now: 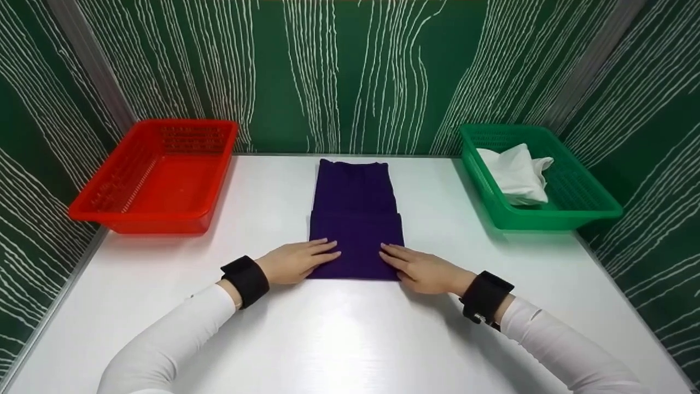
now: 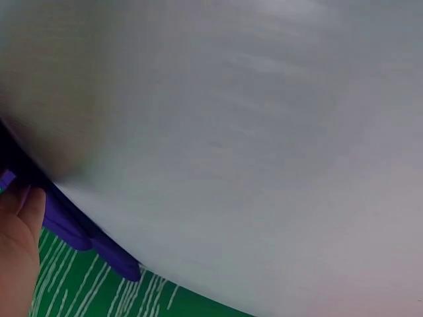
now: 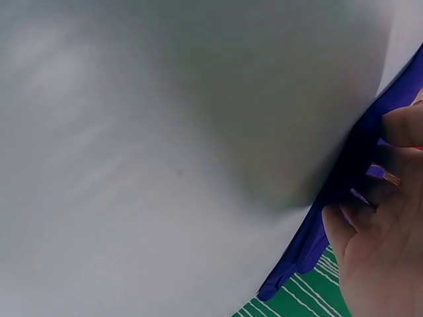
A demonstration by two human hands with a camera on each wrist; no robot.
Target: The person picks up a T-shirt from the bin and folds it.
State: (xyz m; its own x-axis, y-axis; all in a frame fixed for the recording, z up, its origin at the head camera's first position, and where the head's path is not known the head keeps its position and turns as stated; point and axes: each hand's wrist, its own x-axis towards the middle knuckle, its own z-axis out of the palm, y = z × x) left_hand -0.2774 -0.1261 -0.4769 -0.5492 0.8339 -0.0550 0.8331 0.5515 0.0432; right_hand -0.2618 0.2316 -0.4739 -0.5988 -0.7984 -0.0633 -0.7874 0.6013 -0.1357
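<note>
A folded purple cloth (image 1: 356,241), perhaps a garment, lies flat at the middle of the white table. Its near part is a thicker folded layer, and a narrower part stretches behind it toward the wall. My left hand (image 1: 293,261) rests on the cloth's left side with its fingers extended. On the right side, my right hand (image 1: 429,269) lies the same way, fingertips on the top layer. Both wrist views catch only part of each hand at the cloth's edge, with the left hand (image 2: 18,244) at the border of its frame.
A red plastic basket (image 1: 205,219) stands at the back left of the table (image 1: 350,339). At the back right is a green basket (image 1: 547,221) with a crumpled white cloth (image 1: 517,172) inside. A green wall (image 1: 377,76) with white wavy lines rises behind.
</note>
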